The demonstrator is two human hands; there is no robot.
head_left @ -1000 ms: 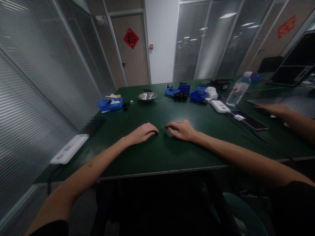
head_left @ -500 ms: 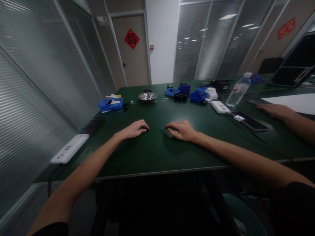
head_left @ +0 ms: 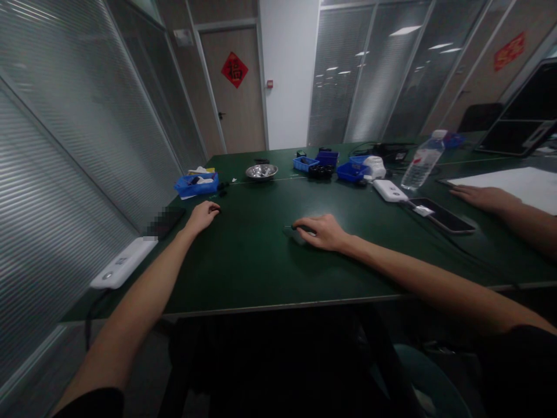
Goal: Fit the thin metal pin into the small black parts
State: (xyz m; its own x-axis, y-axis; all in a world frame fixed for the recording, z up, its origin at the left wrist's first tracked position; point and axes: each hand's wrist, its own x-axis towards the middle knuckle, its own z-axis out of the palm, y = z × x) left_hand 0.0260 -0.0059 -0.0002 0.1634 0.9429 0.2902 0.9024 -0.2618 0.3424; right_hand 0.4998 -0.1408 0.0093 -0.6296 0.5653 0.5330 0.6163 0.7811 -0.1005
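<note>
On the left part of the green table, my left hand is closed with its fingertips around a small black part. The part is mostly covered, so its kind does not show. Just beyond that hand are a few loose black pieces beside a blue tray with mixed small items. My right hand rests near the middle of the table, thumb and fingers pinching a small black piece whose thin pale tip points left.
A metal bowl with small shiny bits stands further back. Blue bins, a white power strip, a phone and a tilted water bottle are to the right. Another person's hand lies near white paper.
My left hand has moved left and a little away from me, from the table's middle toward the blue tray, with the small black part in it. My right hand has stayed in place.
</note>
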